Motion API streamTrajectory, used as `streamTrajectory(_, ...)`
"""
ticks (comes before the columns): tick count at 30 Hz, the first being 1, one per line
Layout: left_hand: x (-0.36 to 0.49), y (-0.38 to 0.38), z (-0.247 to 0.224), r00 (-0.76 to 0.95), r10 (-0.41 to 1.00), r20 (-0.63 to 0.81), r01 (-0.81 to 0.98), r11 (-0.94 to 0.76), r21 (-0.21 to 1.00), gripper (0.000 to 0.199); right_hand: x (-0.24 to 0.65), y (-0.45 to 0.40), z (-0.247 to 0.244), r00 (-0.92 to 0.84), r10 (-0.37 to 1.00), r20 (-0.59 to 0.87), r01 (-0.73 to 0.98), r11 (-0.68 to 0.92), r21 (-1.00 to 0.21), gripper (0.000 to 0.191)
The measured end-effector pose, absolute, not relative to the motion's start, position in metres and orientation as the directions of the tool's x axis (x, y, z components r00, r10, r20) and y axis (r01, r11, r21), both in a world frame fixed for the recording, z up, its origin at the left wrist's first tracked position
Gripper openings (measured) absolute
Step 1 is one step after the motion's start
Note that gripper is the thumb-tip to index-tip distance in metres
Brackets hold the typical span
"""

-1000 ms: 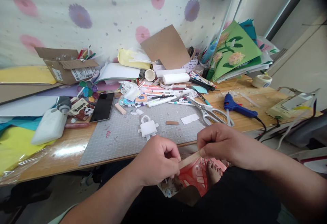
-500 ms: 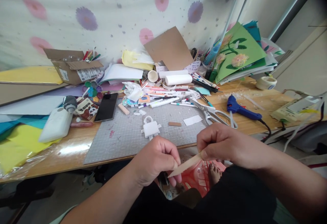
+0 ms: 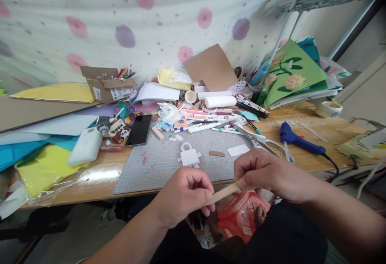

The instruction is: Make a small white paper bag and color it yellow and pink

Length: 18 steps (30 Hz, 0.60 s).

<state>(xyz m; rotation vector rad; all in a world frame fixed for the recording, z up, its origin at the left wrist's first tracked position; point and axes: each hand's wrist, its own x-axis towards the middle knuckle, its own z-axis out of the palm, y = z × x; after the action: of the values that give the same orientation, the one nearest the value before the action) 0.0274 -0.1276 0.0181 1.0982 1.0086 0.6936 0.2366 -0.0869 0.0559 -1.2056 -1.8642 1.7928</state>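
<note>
A thin tan strip (image 3: 224,193) is stretched between my two hands in front of the table edge; I cannot tell whether it is card or wood. My left hand (image 3: 188,195) pinches its lower left end, and my right hand (image 3: 268,173) grips the upper right end between thumb and fingers. Beyond them, on the grey cutting mat (image 3: 144,175), lies a small white padlock-shaped piece (image 3: 189,156) with short side tabs. To its right are a short brown piece (image 3: 217,153) and a white paper rectangle (image 3: 238,150).
Scissors (image 3: 256,139) lie at the mat's right edge, with a blue glue gun (image 3: 298,139) farther right. Markers (image 3: 202,126) are heaped behind the mat. A phone (image 3: 138,130) and a white bottle (image 3: 86,145) are on the left. A red plastic stool (image 3: 238,215) is below.
The view has shifted, so the table things appear farther right and slightly lower. The strip's pointed left end, visible before, is now covered by my left thumb.
</note>
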Motion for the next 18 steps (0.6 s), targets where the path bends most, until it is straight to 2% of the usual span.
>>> streamTrajectory(6, 0.018, -0.128, 0.025, 0.440, 0.854, -0.276, 0.290, 0.156, 0.944, 0.012, 0.230, -0.082, 0.053, -0.591, 0.714, -0.375, 0.404, -0.141, -0.904, 0.010)
streamTrajectory(8, 0.016, -0.128, 0.027, 0.504, 0.848, -0.163, 0.373, -0.043, 0.927, 0.015, 0.229, -0.081, 0.052, -0.589, 0.709, -0.389, 0.396, -0.166, -0.903, 0.010)
streamTrajectory(10, 0.015, -0.129, 0.030, 0.566, 0.824, -0.012, 0.443, -0.292, 0.848, 0.017, 0.229, -0.079, 0.051, -0.591, 0.706, -0.389, 0.387, -0.175, -0.905, 0.009)
streamTrajectory(12, 0.015, -0.129, 0.032, 0.616, 0.783, 0.087, 0.461, -0.448, 0.766, 0.019, 0.228, -0.078, 0.051, -0.594, 0.702, -0.394, 0.375, -0.191, -0.907, 0.008)
streamTrajectory(14, 0.014, -0.129, 0.033, 0.656, 0.743, 0.131, 0.441, -0.519, 0.733, 0.021, 0.228, -0.077, 0.050, -0.604, 0.690, -0.399, 0.355, -0.216, -0.910, 0.008)
streamTrajectory(18, 0.013, -0.126, 0.030, 0.705, 0.696, 0.139, 0.321, -0.487, 0.812, 0.021, 0.226, -0.076, 0.049, -0.632, 0.669, -0.392, 0.290, -0.265, -0.920, 0.006)
